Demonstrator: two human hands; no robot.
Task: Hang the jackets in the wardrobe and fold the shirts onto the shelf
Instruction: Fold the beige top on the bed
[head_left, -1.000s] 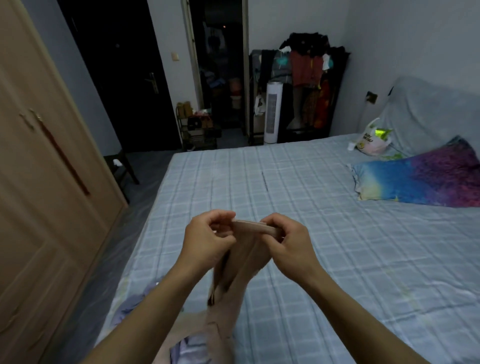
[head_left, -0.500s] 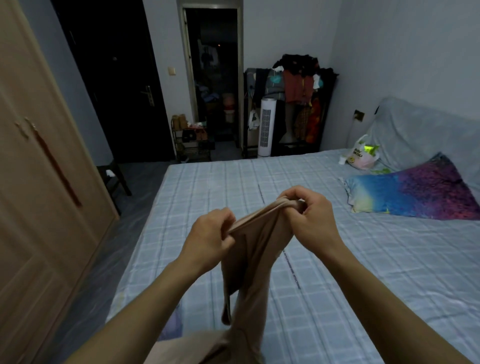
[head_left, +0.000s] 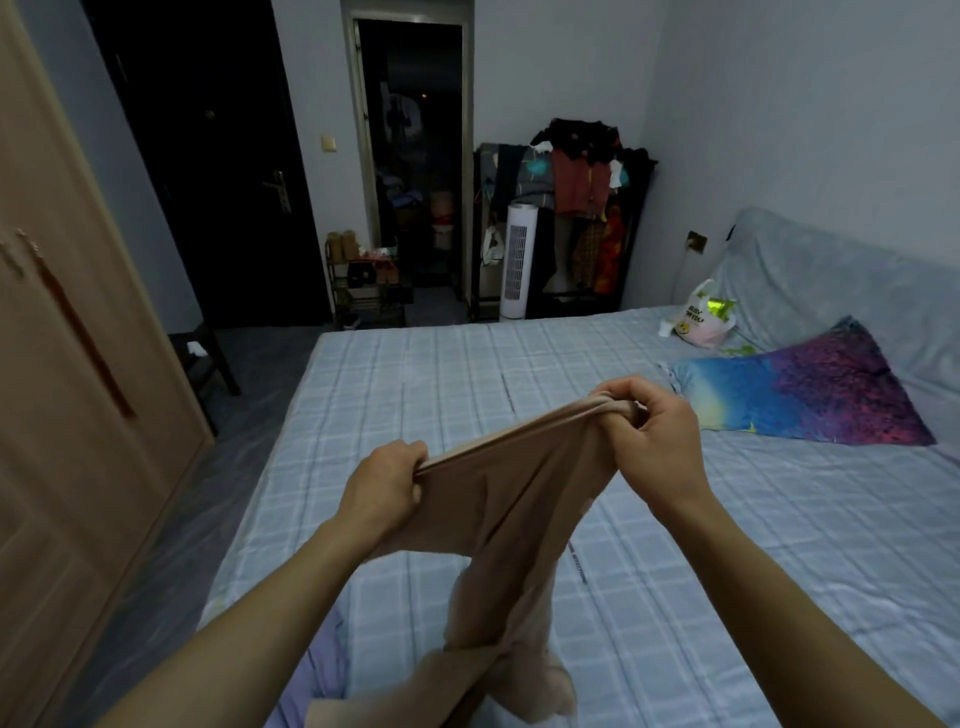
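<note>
- Holding one top edge of the tan garment (head_left: 509, 499), the left hand (head_left: 382, 486) has its fingers curled tight on the cloth.
- The right hand (head_left: 647, 436) grips the other end, a bit higher up.
- The cloth is stretched between both hands and hangs down over the checked bed (head_left: 727, 597).
- A bright pillow (head_left: 810, 395) lies to the right, and a wooden wardrobe (head_left: 57, 415) stands on the left.

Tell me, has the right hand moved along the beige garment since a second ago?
Yes. The right hand has pulled away from the left hand, toward the colourful pillow, stretching the beige garment between them over the bed.
</note>
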